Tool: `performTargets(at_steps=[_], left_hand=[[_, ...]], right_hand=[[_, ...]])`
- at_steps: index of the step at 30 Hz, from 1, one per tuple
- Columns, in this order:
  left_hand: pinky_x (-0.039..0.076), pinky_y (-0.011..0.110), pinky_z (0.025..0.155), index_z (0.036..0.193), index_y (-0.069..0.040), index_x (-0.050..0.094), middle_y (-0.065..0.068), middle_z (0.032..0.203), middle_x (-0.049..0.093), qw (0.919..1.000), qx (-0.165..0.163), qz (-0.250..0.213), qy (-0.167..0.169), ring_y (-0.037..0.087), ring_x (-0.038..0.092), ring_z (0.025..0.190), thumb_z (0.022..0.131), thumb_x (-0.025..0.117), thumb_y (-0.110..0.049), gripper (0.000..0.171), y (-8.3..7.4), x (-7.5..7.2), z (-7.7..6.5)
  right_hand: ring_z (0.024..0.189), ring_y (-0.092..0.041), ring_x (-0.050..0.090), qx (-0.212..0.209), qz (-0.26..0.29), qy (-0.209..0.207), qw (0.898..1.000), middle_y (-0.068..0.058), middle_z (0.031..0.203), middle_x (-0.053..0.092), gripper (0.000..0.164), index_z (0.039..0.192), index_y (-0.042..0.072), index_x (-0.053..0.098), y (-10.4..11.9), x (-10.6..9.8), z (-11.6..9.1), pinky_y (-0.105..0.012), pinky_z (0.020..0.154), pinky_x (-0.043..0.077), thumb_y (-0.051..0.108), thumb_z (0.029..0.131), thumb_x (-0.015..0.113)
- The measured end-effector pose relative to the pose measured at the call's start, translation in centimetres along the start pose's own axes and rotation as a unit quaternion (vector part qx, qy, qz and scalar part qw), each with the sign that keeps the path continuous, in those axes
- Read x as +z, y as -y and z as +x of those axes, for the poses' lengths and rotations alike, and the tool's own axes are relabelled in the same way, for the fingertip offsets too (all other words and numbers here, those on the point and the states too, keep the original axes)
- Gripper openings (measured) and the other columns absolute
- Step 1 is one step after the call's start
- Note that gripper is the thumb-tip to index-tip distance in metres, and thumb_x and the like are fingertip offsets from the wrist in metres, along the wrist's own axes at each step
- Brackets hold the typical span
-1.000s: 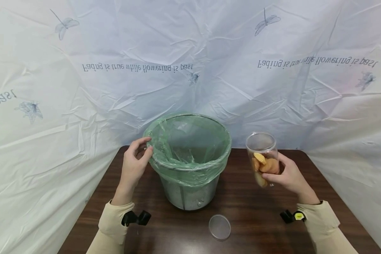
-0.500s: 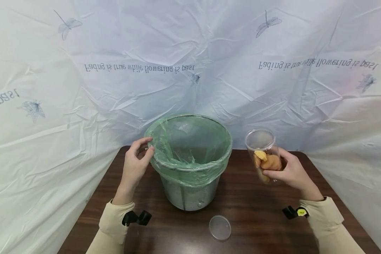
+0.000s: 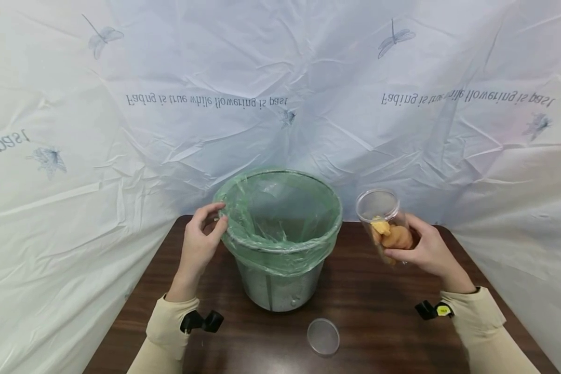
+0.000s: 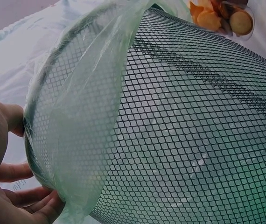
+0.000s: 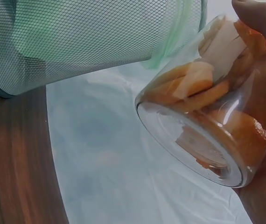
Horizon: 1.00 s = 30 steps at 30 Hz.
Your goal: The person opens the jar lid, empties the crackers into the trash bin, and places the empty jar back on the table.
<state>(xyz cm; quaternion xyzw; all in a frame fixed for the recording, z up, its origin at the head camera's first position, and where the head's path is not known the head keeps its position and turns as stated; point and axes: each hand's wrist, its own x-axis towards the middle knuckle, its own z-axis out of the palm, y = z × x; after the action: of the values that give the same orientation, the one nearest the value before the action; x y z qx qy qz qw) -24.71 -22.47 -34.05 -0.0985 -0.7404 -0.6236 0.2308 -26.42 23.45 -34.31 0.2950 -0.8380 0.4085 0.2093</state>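
The left hand (image 3: 199, 244) pinches the green-lined metal mesh bin's (image 3: 278, 244) rim; the right hand (image 3: 427, 252) grips a clear plastic jar (image 3: 386, 223) of what look like orange peels, lifted just right of the bin

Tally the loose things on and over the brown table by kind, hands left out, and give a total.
Silver mesh waste bin: 1
Green plastic bin liner: 1
Clear plastic jar of orange peel pieces: 1
Clear round plastic lid: 1
Total: 4
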Motion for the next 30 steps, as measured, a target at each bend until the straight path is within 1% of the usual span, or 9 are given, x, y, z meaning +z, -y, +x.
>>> performTargets(at_steps=[3,8,11,14,16,19,22,27,30], left_hand=[[0.048,0.018,0.088,0.126,0.0,0.06,0.013,0.123,0.055,1.0,-0.001,-0.002,0.0,0.017,0.053,0.103,0.093,0.063,-0.009,0.034,0.0,0.0,-0.1],[0.048,0.017,0.088,0.125,0.0,0.06,0.013,0.122,0.056,1.0,0.001,-0.003,0.0,0.017,0.053,0.103,0.093,0.063,-0.009,0.033,0.0,0.0,-0.1],[0.048,0.016,0.087,0.125,0.0,0.061,0.014,0.122,0.056,1.0,0.005,-0.006,-0.003,0.018,0.053,0.102,0.093,0.063,-0.008,0.033,0.0,0.0,0.0],[0.048,0.015,0.088,0.125,0.001,0.06,0.014,0.122,0.056,1.0,0.005,-0.006,-0.003,0.017,0.053,0.103,0.093,0.063,-0.008,0.033,0.0,0.0,0.0],[0.048,0.018,0.089,0.125,0.001,0.06,0.013,0.123,0.056,1.0,0.003,-0.005,-0.002,0.017,0.053,0.103,0.093,0.063,-0.008,0.034,0.1,0.0,0.0],[0.048,0.022,0.091,0.126,0.001,0.059,0.012,0.124,0.055,1.0,-0.001,-0.001,0.001,0.017,0.052,0.104,0.093,0.063,-0.009,0.035,0.1,0.0,-0.1],[0.048,0.023,0.092,0.127,0.001,0.059,0.012,0.125,0.055,1.0,-0.002,0.001,0.001,0.018,0.052,0.105,0.094,0.062,-0.01,0.035,0.1,0.0,-0.1],[0.047,0.019,0.091,0.127,0.0,0.059,0.012,0.126,0.055,1.0,0.0,-0.001,0.003,0.018,0.052,0.106,0.094,0.062,-0.01,0.034,0.0,0.0,0.0],[0.047,0.018,0.09,0.127,0.0,0.059,0.012,0.126,0.055,1.0,0.001,-0.002,0.004,0.018,0.052,0.105,0.094,0.062,-0.01,0.034,0.0,0.0,0.0]], right_hand=[[0.085,0.003,0.057,-0.004,-0.006,0.002,1.0,0.019,0.105,0.06,0.07,0.119,-0.005,0.06,0.4,-0.1,0.1,-0.012,0.07,0.045,-0.012,0.055,0.088],[0.087,0.002,0.058,-0.019,-0.028,-0.004,0.999,0.013,0.106,0.06,0.078,0.123,0.001,0.061,-1.1,-0.2,0.4,-0.011,0.071,0.045,-0.009,0.052,0.091],[0.089,0.002,0.057,-0.037,-0.037,-0.005,0.999,0.006,0.107,0.062,0.082,0.125,0.003,0.061,-1.5,-0.3,0.6,-0.01,0.073,0.045,-0.006,0.05,0.093],[0.091,0.005,0.055,-0.052,-0.05,-0.005,0.997,-0.005,0.106,0.063,0.082,0.124,0.001,0.061,-0.5,-0.4,1.0,-0.009,0.073,0.044,-0.007,0.048,0.093],[0.092,0.006,0.054,-0.054,-0.056,-0.006,0.997,-0.009,0.106,0.064,0.082,0.123,-0.001,0.061,0.0,-0.4,1.1,-0.008,0.074,0.043,-0.009,0.047,0.092],[0.092,0.007,0.054,-0.048,-0.059,-0.006,0.997,-0.012,0.106,0.064,0.082,0.122,-0.002,0.061,0.0,-0.3,1.2,-0.007,0.074,0.043,-0.01,0.047,0.092],[0.093,0.008,0.053,-0.043,-0.064,-0.008,0.997,-0.01,0.107,0.064,0.083,0.124,0.001,0.061,-0.6,-0.1,1.3,-0.007,0.074,0.042,-0.009,0.048,0.093],[0.091,0.009,0.051,-0.053,-0.065,-0.013,0.996,-0.016,0.103,0.063,0.079,0.121,-0.006,0.06,1.7,-0.2,1.9,-0.008,0.072,0.041,-0.011,0.048,0.091],[0.09,0.009,0.05,-0.05,-0.074,-0.013,0.996,-0.014,0.102,0.063,0.081,0.121,-0.004,0.061,1.4,-0.1,2.1,-0.009,0.071,0.041,-0.009,0.047,0.092]])
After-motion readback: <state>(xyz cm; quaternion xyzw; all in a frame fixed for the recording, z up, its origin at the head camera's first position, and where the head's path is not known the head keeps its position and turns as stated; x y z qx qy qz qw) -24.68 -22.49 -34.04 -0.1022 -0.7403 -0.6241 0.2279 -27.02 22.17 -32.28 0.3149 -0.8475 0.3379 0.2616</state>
